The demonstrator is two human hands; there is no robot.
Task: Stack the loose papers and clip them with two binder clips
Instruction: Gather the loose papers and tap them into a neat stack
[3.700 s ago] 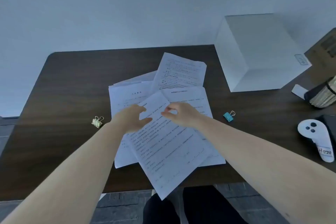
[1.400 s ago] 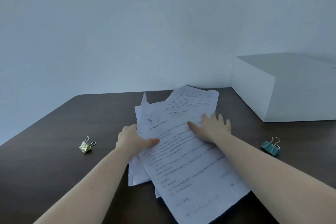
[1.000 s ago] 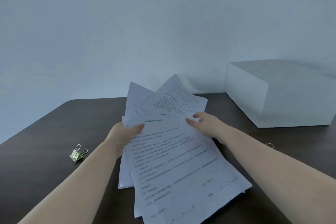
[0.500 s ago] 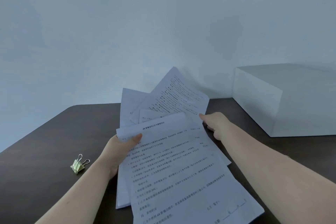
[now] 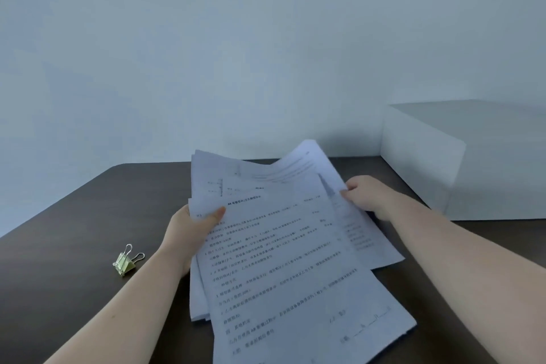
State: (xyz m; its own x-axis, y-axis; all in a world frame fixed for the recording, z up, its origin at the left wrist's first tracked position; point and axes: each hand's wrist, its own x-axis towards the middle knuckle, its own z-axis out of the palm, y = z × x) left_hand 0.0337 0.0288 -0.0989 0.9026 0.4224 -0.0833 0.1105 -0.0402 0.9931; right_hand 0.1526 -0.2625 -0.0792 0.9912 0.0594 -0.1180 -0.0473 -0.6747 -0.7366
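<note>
Both hands, left (image 5: 189, 233) and right (image 5: 365, 195), grip fanned papers (image 5: 283, 251) over a dark table (image 5: 74, 230); pale wall, one clip (image 5: 125, 261), one box (image 5: 461, 162).

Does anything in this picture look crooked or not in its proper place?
Yes. The papers, held by the left hand and the right hand, are fanned at different angles, edges not aligned. Only one binder clip is visible, lying on the table.
</note>
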